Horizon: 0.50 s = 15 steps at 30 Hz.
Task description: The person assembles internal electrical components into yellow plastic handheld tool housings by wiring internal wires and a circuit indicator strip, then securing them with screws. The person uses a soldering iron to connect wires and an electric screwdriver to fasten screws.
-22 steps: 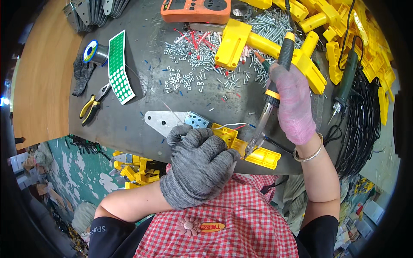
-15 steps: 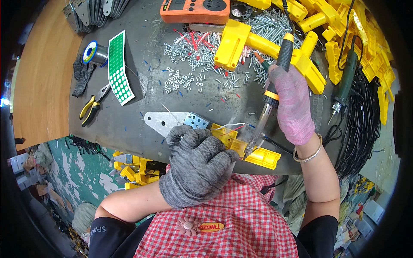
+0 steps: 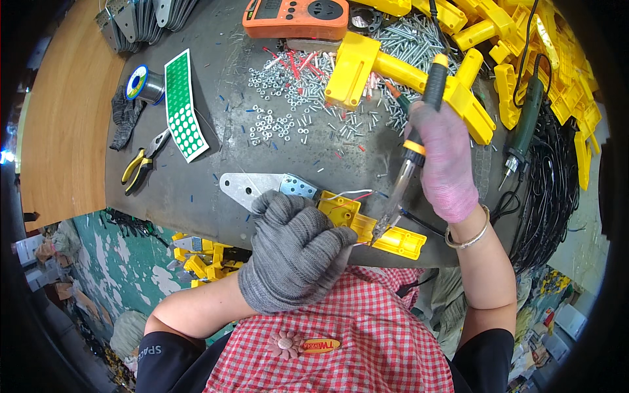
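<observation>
My right hand [image 3: 442, 157], in a pink glove, grips a soldering iron [image 3: 432, 85] by its black handle with yellow rings. Its metal tip points down onto an open yellow plastic housing [image 3: 403, 242] at the table's near edge. Closed in a grey glove, my left hand [image 3: 298, 252] is beside the housing; a thin strand of solder wire [image 3: 247, 171] runs into the fist, and its fingertips are near the iron's tip. White and red wires [image 3: 354, 194] stick out of the housing. A grey metal blade with a perforated bracket [image 3: 298, 185] joins the housing's left end, partly behind my left hand.
Nuts and screws [image 3: 275, 124] lie scattered beyond my hands, near an orange meter [image 3: 295, 19]. Yellow housings [image 3: 504, 33] pile up at far right, by a green corded tool [image 3: 527, 124] and black cables [image 3: 550, 190]. Pliers [image 3: 144, 160], a solder spool [image 3: 145, 85] and a green sticker sheet [image 3: 178, 98] lie left.
My left hand has shifted slightly left and down, still closed. The soldering iron stays nearly in place over the housing, its handle hardly moved.
</observation>
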Tool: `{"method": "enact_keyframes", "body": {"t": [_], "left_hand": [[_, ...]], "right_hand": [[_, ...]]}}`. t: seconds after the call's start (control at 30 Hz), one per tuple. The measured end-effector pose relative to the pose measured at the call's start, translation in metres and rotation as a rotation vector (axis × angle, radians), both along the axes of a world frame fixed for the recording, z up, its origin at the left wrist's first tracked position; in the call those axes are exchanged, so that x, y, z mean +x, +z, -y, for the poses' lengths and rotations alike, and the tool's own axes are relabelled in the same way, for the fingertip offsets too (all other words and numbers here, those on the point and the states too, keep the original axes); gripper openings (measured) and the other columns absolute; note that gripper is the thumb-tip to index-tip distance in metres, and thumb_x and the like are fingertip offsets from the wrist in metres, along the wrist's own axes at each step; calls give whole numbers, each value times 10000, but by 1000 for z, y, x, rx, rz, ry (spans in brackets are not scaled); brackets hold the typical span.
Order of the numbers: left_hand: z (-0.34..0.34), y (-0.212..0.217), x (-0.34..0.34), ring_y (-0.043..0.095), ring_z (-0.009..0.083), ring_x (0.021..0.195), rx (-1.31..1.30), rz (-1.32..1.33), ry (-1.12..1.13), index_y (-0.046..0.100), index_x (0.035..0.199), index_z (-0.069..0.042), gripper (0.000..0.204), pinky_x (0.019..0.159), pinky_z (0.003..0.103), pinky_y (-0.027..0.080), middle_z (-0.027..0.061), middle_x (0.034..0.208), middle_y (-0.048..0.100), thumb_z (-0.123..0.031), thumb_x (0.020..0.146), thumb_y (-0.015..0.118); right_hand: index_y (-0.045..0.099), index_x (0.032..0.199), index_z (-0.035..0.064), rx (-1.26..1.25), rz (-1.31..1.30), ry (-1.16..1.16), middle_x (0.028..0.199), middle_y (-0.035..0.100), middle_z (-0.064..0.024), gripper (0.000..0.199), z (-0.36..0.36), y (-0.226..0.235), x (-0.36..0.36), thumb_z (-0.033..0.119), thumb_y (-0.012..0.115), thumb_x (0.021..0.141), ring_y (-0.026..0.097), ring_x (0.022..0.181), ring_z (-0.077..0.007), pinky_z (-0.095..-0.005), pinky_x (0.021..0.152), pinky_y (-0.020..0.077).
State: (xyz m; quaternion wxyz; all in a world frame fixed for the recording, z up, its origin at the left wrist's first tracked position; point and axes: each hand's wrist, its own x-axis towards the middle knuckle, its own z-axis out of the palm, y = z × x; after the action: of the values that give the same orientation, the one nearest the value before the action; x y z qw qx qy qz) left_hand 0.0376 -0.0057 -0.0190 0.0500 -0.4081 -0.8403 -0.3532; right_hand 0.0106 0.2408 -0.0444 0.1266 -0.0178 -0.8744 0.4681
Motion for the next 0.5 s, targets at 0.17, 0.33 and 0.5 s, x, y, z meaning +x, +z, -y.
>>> {"method": "enact_keyframes", "body": {"t": [0.17,0.33,0.5], "left_hand": [[8,-5,-58,555,290,750,-141,-137,175,714,869,-106,221,749,419,427,70,773,585,-7,681,775],[0,-48,-138,615,314,821,-253,-288,268,731,910,-127,108,767,449,455,102,831,635,-180,816,736],[-4,-35,-131,597,305,875,-227,-327,270,713,1053,-152,263,789,451,450,75,938,624,-211,799,751]], "right_hand": [[598,1003,50,-109,-38,-106,741,557,-26,239,-17,14,-12,275,522,1032,543,664,-114,-266,594,440],[584,1056,67,47,-139,-125,819,598,-29,304,-21,20,-5,365,525,1050,584,740,-123,-271,680,491],[525,1138,78,-930,-54,-154,930,599,-40,353,-26,51,-4,363,657,978,563,728,-110,-262,641,478]]}}
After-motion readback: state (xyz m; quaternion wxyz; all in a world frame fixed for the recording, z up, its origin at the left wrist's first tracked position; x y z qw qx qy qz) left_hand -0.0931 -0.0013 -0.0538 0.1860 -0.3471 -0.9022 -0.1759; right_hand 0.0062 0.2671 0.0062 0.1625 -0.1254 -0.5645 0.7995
